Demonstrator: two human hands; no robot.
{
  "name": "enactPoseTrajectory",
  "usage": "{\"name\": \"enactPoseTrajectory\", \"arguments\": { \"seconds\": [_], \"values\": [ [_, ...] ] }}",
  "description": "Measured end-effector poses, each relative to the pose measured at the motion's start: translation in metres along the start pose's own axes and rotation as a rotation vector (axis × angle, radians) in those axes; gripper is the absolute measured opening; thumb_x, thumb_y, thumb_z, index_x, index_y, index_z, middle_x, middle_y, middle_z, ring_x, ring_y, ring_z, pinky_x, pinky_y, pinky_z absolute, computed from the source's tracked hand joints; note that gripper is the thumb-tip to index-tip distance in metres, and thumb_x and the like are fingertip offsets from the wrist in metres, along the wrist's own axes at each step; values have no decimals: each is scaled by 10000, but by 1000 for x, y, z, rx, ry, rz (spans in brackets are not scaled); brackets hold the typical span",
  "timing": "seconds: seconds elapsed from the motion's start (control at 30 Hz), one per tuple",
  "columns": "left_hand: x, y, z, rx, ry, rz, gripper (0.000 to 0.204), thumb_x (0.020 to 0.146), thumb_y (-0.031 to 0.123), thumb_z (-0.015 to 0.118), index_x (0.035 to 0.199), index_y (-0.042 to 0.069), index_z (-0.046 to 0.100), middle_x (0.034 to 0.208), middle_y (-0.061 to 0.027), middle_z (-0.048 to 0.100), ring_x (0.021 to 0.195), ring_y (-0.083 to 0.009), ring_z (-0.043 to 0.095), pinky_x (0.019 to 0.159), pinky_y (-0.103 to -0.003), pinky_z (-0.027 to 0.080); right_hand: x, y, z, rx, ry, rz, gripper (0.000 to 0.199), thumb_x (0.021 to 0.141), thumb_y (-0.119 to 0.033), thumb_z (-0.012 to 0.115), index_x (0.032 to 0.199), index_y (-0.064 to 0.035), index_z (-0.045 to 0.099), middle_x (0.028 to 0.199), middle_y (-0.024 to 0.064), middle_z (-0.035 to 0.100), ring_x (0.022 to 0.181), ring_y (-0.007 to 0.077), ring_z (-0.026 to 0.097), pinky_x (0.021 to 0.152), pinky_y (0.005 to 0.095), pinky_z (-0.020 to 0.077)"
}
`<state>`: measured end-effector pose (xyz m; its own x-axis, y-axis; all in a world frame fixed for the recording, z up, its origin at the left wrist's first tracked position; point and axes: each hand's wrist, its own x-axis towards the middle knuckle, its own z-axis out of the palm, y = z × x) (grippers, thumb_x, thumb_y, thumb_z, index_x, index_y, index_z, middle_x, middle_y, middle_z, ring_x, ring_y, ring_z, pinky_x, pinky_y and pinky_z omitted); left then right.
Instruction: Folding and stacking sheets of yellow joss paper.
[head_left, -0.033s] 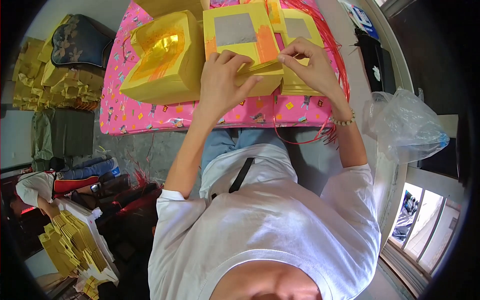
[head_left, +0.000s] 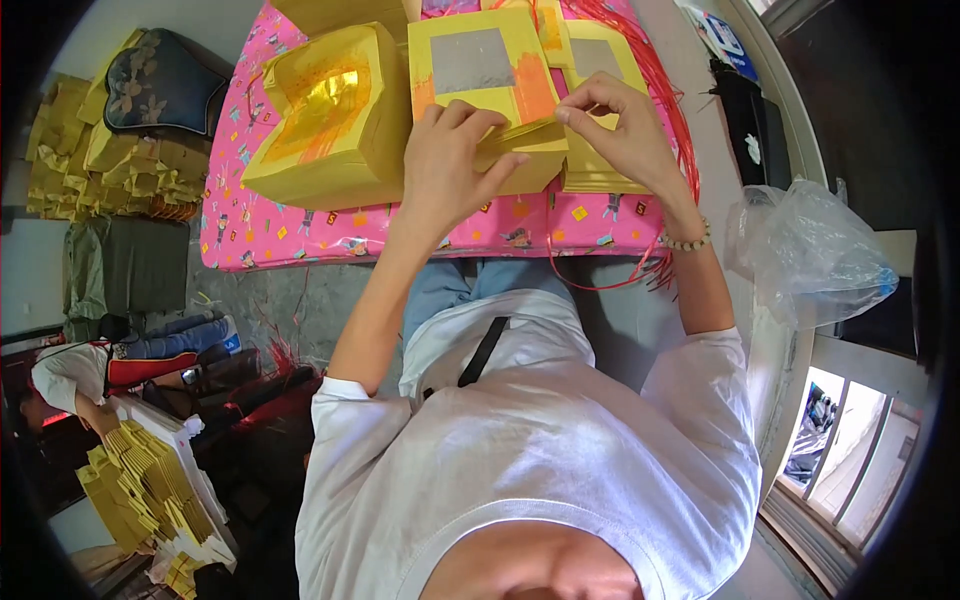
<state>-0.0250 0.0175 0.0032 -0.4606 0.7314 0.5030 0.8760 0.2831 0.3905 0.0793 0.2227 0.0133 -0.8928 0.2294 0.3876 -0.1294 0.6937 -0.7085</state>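
Note:
A thick stack of yellow paper (head_left: 530, 165), its top sheet bearing a grey-silver square and orange patches, lies in front of me. My left hand (head_left: 440, 175) rests at the stack's near edge, fingers bent over the top and thumb apart. At the near right corner, my right hand (head_left: 635, 135) pinches the edge of the upper yellow sheets between thumb and index finger. That edge is slightly raised. Left of it sits a bulky yellow stack (head_left: 385, 130) with a shiny gold centre. Another yellow stack (head_left: 605, 180) with a grey square is on the right.
A pink patterned cover (head_left: 300, 235) lies under the stacks. Red strings (head_left: 665, 85) hang along its right side. A clear plastic bag (head_left: 815, 260) is at the right. Yellow paper bundles (head_left: 150, 165) pile beside a dark chair back (head_left: 160, 80). Another person (head_left: 75, 375) is at the lower left.

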Motion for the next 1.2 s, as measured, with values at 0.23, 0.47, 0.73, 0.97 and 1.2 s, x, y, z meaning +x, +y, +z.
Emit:
{"name": "enactPoseTrajectory", "arguments": {
  "seconds": [0.23, 0.47, 0.73, 0.97, 1.2],
  "values": [
    [11, -7, 8, 24, 50, 23, 206, 796, 196, 682, 959, 70, 665, 846, -90, 600, 822, -285, 567, 702, -383, 479, 16, -10, 2, -6, 68, -27, 183, 816, -182, 706, 894, -27, 650, 846, 31, 618, 781, 138, 605, 721, 265, 481],
    [15, -19, 1, -157, -69, -80, 236, 791, 217, 693, 976, 72, 671, 806, -100, 570, 801, -276, 570, 703, -379, 470, 3, 1, -13, 22, -142, -22, 344, 709, -252, 798, 869, -40, 578, 835, 31, 607, 813, 166, 596, 761, 310, 474],
    [16, -27, -3, -233, -196, -74, 453, 665, 349, 808, 1016, 97, 675, 835, -85, 549, 832, -248, 564, 747, -372, 463, -2, 11, -11, -142, -208, -58, 397, 694, -270, 798, 930, -26, 591, 904, 65, 616, 885, 231, 594, 801, 338, 461],
    [18, -26, -6, -228, -218, -101, 458, 667, 365, 809, 1023, 107, 682, 858, -87, 566, 833, -242, 575, 751, -362, 473, -2, 10, -12, -130, -214, -75, 368, 727, -296, 775, 911, -28, 603, 888, 79, 621, 874, 240, 609, 784, 346, 474],
    [21, -33, -5, -279, -236, -141, 438, 715, 410, 773, 1005, 91, 692, 830, -80, 583, 788, -218, 581, 720, -348, 482, -4, 10, -12, -72, -180, -98, 349, 732, -279, 775, 921, -36, 612, 897, 71, 623, 884, 219, 617, 793, 333, 479]
  ]
}}
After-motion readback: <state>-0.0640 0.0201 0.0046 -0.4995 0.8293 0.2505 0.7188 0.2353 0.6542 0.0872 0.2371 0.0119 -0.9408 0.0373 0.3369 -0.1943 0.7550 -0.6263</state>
